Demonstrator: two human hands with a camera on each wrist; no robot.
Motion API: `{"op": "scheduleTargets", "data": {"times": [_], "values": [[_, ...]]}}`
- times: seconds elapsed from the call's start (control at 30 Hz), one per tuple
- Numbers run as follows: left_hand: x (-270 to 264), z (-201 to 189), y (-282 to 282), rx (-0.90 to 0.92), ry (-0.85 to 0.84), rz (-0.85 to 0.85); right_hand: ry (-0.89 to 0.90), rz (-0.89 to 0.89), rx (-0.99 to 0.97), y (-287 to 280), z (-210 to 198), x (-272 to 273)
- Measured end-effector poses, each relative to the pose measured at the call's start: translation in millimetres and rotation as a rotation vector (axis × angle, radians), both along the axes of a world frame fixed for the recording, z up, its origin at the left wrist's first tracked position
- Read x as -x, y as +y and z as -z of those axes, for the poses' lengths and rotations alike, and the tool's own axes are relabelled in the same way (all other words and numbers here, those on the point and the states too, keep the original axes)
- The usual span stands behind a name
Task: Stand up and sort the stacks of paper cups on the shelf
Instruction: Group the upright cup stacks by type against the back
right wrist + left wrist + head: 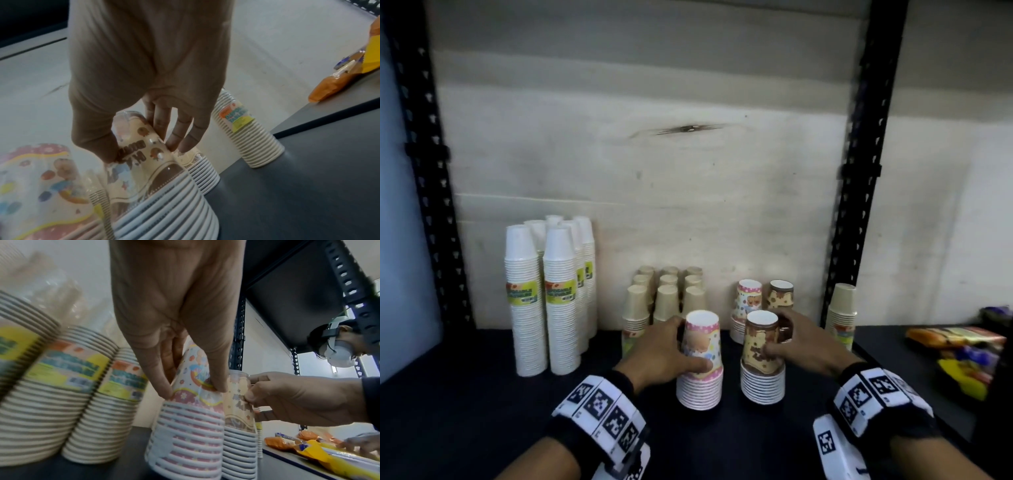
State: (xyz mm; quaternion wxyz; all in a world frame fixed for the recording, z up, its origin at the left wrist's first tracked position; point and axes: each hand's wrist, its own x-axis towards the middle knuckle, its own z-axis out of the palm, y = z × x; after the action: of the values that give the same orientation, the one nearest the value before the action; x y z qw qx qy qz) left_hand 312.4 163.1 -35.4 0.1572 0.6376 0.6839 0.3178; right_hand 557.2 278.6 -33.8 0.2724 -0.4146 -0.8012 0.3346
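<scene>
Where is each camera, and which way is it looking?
Head: worn on the head, looking forward and down at the shelf; shows both forearms, the left hand on the pink stack and the right hand on the brown stack.
Left wrist: looks along the left hand at the pink stack; the right hand shows too.
Right wrist: looks along the right hand at the brown stack.
Shared: both wrist views show both stacks.

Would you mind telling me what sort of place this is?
Probably a shop or stockroom: a slotted metal rack, many wrapped, labelled cup stacks on its shelf, and packaged snacks beside them.
</scene>
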Motion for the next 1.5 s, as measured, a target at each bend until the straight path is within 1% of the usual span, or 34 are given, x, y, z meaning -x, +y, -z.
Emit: {"op": "scheduleTargets", "data": {"times": [0.13,0.23,0.43,0.57,0.87,0.97,1.07,1.2,1.3,1.37,1.5], "values": [[-25,3,37,0.009,-0.017,0.022,0.048,0.068,-0.007,29,11,-23],[-40,4,62,0.004,-0.012,0.024,0.073,0.071,0.002,43,16,-31],[-61,12,101,0.017,-0.077,0.005,0.113,0.057,0.014,70,21,-37],[-66,15,116,0.01,-0.054,-0.019,0.114,0.055,-0.012,82,24,-37],[-72,15,130,0.003,-0.078,-0.035,0.112,0.101,-0.067,97,32,-36],[-72,17,131,-0.001,-0.077,-0.036,0.104,0.133,-0.026,98,38,-37],[-70,22,131,0.048,-0.085,-0.01,0.02,0.152,0.082,98,48,-38],[-66,37,135,0.216,0.001,0.049,-0.168,0.143,0.195,93,50,-36],[-67,41,135,0.339,0.051,0.063,-0.321,0.16,0.199,101,53,-34],[-70,39,134,0.368,0.083,0.081,-0.405,0.18,0.187,103,49,-32],[-78,34,136,0.408,0.13,0.1,-0.463,0.207,0.212,105,41,-30]]}}
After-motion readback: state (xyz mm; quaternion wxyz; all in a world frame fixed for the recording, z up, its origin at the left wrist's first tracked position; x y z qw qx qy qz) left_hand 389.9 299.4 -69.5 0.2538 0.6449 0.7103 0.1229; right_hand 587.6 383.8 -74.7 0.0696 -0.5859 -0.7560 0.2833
